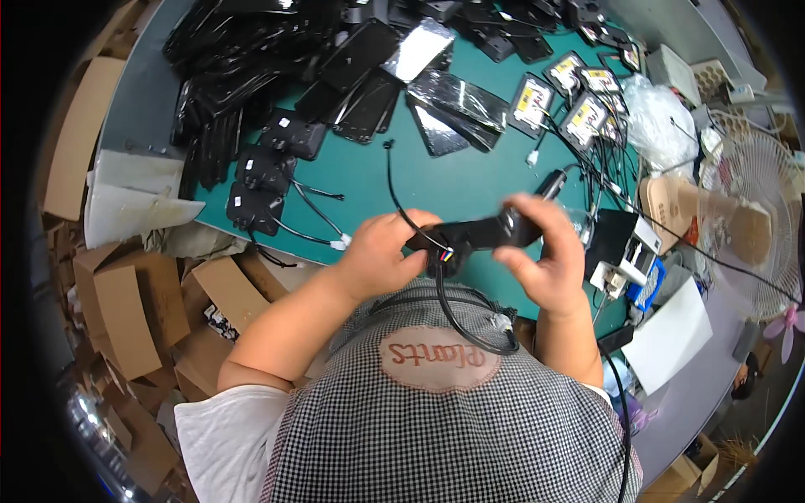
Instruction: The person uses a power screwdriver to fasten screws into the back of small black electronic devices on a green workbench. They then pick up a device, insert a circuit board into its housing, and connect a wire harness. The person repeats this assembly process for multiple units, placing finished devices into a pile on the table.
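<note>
My left hand (381, 256) is closed on the near left end of a black plastic housing (474, 233). Coloured wire ends show at its corner, and a thin black cable rises from there over the table. A thicker black cable (457, 323) loops down over the apron to a small pale connector. My right hand (549, 256) curls thumb and fingers around a black cylindrical corded tool (549, 185), which looks like an electric screwdriver. The tool's lower part is at the housing's right end, slightly blurred; its tip cannot be made out.
Black housings with cables (256, 201) lie at left on the green table (344, 189). Behind are film-wrapped black panels (457, 101). Cabled units with white-and-yellow labels (532, 101) sit at right, by a clear plastic bag (658, 121) and a fan (750, 222). Cardboard boxes (126, 318) stand lower left.
</note>
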`<state>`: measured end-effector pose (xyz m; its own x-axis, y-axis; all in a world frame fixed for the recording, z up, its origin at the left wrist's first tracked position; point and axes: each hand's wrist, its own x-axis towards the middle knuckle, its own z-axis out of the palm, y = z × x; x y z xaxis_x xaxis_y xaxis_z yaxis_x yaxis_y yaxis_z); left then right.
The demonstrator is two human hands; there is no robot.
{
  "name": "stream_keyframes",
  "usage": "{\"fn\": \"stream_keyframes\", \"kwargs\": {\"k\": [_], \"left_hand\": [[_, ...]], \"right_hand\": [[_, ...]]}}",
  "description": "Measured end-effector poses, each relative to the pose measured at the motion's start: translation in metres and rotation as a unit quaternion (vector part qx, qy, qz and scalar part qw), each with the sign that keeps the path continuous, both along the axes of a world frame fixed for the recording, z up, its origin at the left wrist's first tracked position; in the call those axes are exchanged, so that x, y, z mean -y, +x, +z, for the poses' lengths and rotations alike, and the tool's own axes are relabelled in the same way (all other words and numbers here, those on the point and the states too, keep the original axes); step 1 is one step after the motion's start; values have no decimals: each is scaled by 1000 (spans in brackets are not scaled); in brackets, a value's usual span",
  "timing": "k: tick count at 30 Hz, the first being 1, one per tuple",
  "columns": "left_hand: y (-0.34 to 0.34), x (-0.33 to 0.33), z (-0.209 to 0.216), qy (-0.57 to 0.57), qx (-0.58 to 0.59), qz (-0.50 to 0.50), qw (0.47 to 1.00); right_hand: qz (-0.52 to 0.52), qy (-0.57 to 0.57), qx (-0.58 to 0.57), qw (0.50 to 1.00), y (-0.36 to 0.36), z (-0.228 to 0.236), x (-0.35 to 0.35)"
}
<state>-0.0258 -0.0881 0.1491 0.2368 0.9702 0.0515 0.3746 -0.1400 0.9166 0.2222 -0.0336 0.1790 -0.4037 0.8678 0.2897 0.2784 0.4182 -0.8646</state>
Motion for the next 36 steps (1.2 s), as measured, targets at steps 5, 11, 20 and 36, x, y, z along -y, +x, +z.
{"fn": "stream_keyframes", "kwargs": {"k": [5,11,20,36], "left_hand": [[13,14,-9,-89,295,172,936],[-16,50,-52,-212,203,177,939],[-116,53,-82,-12,-273,256,927],[-243,90,-88,-96,-588,-73,800]], "right_hand": [[56,-347,-246,903,-53,-38,10],[91,-461,-193,862,-82,-85,-3],[91,-540,-22,837,-108,-122,-91],[278,-555,142,771,-211,-178,-45]]}}
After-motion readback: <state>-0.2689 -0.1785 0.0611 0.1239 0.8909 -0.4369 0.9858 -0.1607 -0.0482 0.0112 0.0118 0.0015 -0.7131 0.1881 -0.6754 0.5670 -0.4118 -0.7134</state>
